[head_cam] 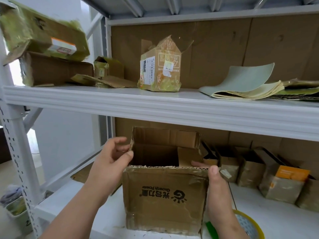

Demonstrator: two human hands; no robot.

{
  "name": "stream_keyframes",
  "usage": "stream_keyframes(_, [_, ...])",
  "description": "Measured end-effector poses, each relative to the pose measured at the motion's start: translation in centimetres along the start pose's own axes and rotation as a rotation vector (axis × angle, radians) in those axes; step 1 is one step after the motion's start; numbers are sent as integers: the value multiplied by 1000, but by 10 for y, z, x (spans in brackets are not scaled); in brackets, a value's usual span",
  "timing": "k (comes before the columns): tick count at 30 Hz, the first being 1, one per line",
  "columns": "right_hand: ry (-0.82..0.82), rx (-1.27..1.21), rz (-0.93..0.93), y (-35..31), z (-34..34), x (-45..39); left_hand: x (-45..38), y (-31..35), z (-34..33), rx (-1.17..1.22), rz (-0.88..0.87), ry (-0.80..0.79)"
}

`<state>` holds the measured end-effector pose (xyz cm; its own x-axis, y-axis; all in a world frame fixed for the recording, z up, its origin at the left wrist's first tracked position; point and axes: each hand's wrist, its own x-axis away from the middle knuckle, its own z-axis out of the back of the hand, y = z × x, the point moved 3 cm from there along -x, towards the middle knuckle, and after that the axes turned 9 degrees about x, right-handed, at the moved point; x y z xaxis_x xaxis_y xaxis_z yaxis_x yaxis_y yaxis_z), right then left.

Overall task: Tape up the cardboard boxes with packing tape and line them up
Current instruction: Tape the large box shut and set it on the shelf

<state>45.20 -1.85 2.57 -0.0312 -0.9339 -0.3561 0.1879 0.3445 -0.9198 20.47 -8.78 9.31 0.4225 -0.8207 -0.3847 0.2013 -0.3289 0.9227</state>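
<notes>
Open box (165, 195), taped boxes (269, 176) right, tape roll (250, 225) beside

tape roll (248, 225) cut off, top-left box (41, 33) blurred

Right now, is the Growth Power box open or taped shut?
Open. The Growth Power box has its flaps up, the dark inside shows, and no tape crosses the top.
</notes>
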Motion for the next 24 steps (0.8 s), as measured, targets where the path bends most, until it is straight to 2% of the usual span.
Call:
stream_keyframes(4, [-8,-5,12,-1,1,1,8,3,3,-175,-118,-118])
stream_keyframes(7, [-17,-11,27,-8,0,5,8,3,7,-233,-122,-128])
stream_keyframes(12, [-63,-28,-22,-19,1,6,8,3,8,-191,-86,-168])
stream_keyframes(16, [-23,35,-35,-23,5,8,9,0,8,-143,-30,-150])
stream_keyframes(19, [2,107,15,-18,4,10,12,2,5,-132,-56,-135])
stream_keyframes(24, [14,56,-12,-20,5,15,15,4,8,-143,-104,-167])
